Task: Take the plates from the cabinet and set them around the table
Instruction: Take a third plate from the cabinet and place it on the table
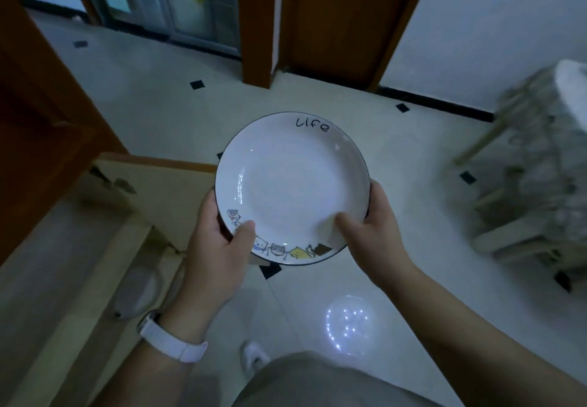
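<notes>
While the camera looks down from head height, a pale tiled floor (365, 216) with small dark diamond insets fills most of the view. Brown wooden door frames (257, 25) rise at the top, and a brown door (38, 127) stands at left. Below that door, a light cabinet door (165, 197) hangs open, its hinge visible. At right stands a blurred pale wooden chair (524, 190). Both forearms reach in from the lower edge. Held level above the floor, at centre, is a white plate (289, 181) with a thin dark rim, the word "life" on its far edge and a row of cartoon animals on its near edge. The left hand (219, 247) grips the plate's near-left rim, thumb on top and fingers beneath. The right hand (374, 232) grips the near-right rim in the same way, thumb lying on the inner slope. A white watch (171, 340) circles the left wrist. A white shoe (254, 355) shows below, beside grey shorts (333, 384).
</notes>
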A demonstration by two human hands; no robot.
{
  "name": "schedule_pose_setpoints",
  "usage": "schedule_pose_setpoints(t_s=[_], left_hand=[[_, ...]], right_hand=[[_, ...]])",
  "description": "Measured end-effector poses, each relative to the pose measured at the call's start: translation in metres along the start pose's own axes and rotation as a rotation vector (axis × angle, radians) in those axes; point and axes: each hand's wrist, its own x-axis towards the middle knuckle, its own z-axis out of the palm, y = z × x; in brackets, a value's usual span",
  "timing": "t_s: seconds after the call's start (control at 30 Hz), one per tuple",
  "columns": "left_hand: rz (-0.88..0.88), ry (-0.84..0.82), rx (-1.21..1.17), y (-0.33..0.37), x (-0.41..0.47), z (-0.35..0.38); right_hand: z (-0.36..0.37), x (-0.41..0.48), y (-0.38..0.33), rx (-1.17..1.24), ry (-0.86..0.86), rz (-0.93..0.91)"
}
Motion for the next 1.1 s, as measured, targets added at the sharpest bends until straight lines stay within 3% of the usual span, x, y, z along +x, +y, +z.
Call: schedule_pose_setpoints(t_s=[0.27,0.77,1.1], left_hand=[[0.055,-0.186,-0.032,0.036,-0.022,0.118],[0.13,-0.578,-0.054,0.107,-0.134,0.408],[0.141,-0.857,-0.063,0.138,-0.173,0.543]], right_hand=[[-0.123,-0.022,0.04,0.095,0.187,0.027],[-0.408,-0.109,0.15,0.227,0.548,0.138],[-0.52,-0.152,0.192,0.349,0.757,0.228]])
